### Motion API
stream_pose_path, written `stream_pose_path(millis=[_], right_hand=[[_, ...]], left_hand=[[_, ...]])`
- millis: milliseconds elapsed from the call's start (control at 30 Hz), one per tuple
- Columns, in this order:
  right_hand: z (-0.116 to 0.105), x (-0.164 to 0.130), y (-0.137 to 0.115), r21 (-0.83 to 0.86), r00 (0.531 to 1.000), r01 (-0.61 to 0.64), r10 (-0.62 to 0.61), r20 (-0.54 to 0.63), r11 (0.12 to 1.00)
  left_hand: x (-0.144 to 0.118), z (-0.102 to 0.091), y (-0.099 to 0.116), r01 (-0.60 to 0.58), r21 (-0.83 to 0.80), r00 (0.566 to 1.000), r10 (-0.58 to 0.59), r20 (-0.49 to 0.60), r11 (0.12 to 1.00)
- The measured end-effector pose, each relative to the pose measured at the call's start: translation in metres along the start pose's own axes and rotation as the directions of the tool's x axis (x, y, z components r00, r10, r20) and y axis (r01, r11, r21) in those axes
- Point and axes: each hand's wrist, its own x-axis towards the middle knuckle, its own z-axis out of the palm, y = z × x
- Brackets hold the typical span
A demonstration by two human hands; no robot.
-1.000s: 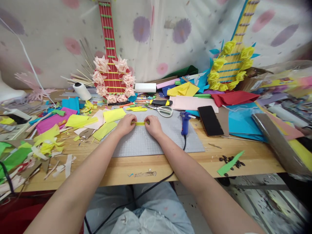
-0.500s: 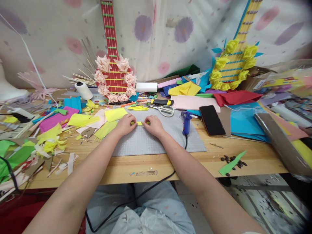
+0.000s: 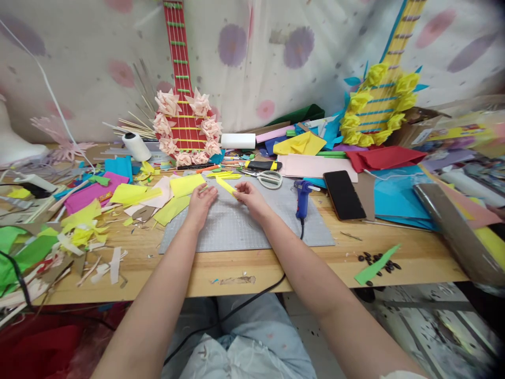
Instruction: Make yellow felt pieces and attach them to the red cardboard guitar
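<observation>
A narrow yellow paper strip (image 3: 225, 185) is pinched at its right end by my right hand (image 3: 251, 199), above the grey cutting mat (image 3: 232, 231). The strip slants up to the left, its far end free. My left hand (image 3: 202, 202) is off the strip, with its fingers apart, over the mat's left part. Behind the hands lie several thin yellow strips (image 3: 224, 175) and a pair of scissors (image 3: 269, 179) with pale handles. Yellow paper sheets (image 3: 185, 185) sit just left of my left hand.
A blue glue gun (image 3: 302, 199) lies on the mat's right side, its cord running off the front edge. Beyond it rests a phone (image 3: 344, 195). Paper scraps (image 3: 82, 221) crowd the left. Red (image 3: 183, 126) and yellow (image 3: 374, 105) paper guitars stand behind.
Both hands held the strip low over the mat. Now my left hand has let go and moved slightly left, while my right hand holds the strip slanting upward.
</observation>
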Motion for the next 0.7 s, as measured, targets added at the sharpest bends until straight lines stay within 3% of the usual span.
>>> stream_pose_path(millis=[67,133,300,533,700], right_hand=[[0.002,-0.002,-0.001,0.127,0.997,-0.028,0.019,0.071,0.991],[0.004,-0.004,-0.002,0.166,0.992,-0.035,0.015,0.124,0.986],[0.004,-0.008,-0.004,0.165,0.989,-0.095,0.075,0.126,0.982],[0.001,-0.010,-0.001,0.117,0.969,-0.105,0.075,0.237,0.988],[0.000,-0.006,0.004,0.054,0.986,-0.097,0.088,0.143,0.994]], left_hand=[[-0.009,0.008,0.000,0.117,-0.118,0.984,-0.099,0.147,0.986],[-0.014,0.013,0.000,0.161,-0.145,0.972,-0.131,0.193,0.976],[-0.013,0.012,0.001,0.170,-0.259,0.985,-0.169,0.025,0.951],[-0.015,0.008,0.001,0.158,-0.311,0.987,-0.160,0.018,0.937],[-0.019,0.009,0.000,0.124,-0.264,0.992,-0.127,0.006,0.956]])
